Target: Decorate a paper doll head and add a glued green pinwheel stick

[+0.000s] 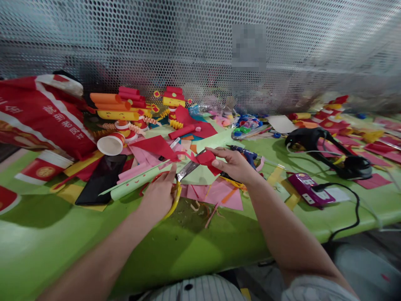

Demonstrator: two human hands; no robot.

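Near the middle of the table, my left hand is closed on the handles of yellow-handled scissors. The metal blades point up and to the right, against a small piece of red paper. My right hand pinches that red paper between thumb and fingers, at the right of the blade tips. A larger red sheet lies just beyond my left hand. Beneath the hands are pink paper and a pale green sheet.
Left are a black phone, a tipped paper cup and a big red bag. Paper figures stand behind. A glue gun, purple power strip and black headset lie right. A perforated metal panel rises behind the table.
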